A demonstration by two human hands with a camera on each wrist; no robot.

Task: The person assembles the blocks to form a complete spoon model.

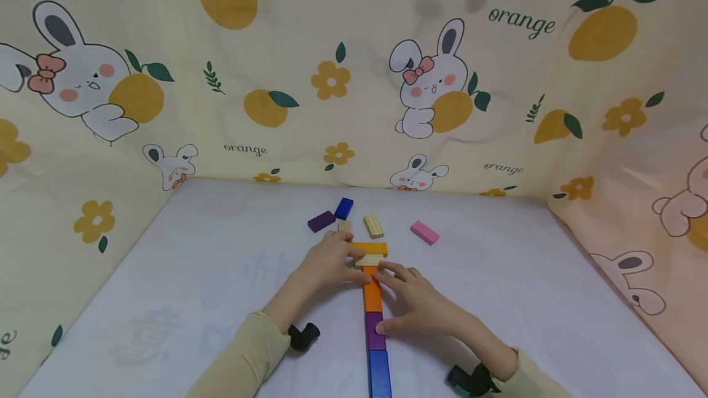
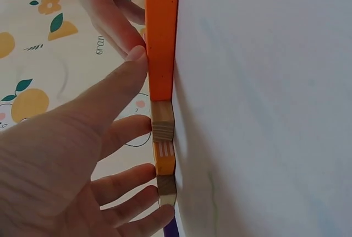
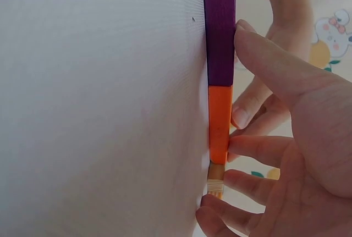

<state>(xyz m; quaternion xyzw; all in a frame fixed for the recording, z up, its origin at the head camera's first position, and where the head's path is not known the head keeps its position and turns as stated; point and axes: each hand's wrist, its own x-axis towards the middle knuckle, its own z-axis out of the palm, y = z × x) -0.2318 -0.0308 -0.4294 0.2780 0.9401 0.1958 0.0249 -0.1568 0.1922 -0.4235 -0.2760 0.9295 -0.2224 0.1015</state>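
Observation:
A line of flat wooden blocks runs away from me: a blue block [image 1: 379,374], a purple block [image 1: 376,336], an orange block [image 1: 372,296], then plain wood blocks [image 1: 367,260] and a yellow block [image 1: 376,249] set crosswise at the far end. My left hand [image 1: 325,263] touches the left side, its thumb on the orange block and its extended fingers against the crosswise ends. On the right side, my right hand [image 1: 423,306] rests its thumb against the purple block, with its fingers spread along the orange and plain blocks. Neither hand encloses a block in the wrist views.
Beyond the line lie a dark purple block [image 1: 321,221], another blue block [image 1: 344,208], a plain wood block [image 1: 373,226] and a pink block [image 1: 424,233]. Another plain block [image 1: 345,226] sits by my left fingertips. Patterned cloth [image 1: 354,128] rises behind the white table surface [image 1: 221,300].

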